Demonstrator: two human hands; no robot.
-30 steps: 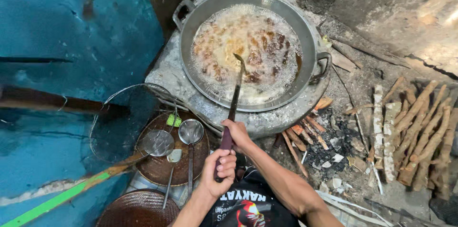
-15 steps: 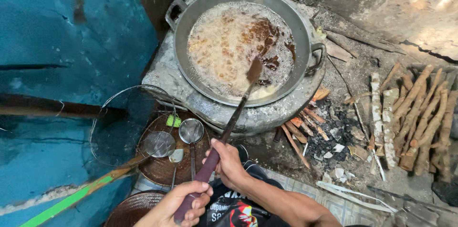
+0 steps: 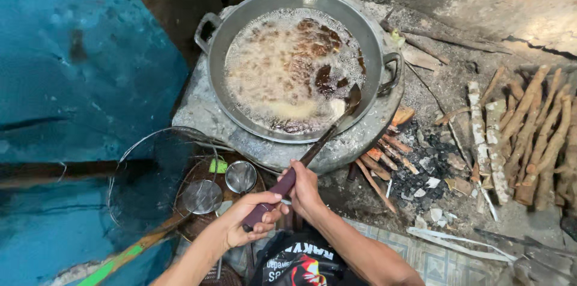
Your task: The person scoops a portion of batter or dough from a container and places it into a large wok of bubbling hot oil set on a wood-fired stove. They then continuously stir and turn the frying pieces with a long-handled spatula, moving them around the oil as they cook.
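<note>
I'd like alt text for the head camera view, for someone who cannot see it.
Both hands, left hand and right hand, grip a long-handled spatula whose blade dips into bubbling oil in a big metal wok on a stone stove. Firewood sticks lie to the right, wire strainers to the left.

Left hand (image 3: 247, 221) sits low, fingers curled shut in a grip, forearm angled in from lower left. Right hand (image 3: 305, 193) is clenched just ahead, forearm from lower right.

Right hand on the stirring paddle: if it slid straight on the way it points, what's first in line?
Probably the near rim of the wok. The right hand points up along the paddle, which crosses that rim before the bubbling oil; depth is unclear.
</note>
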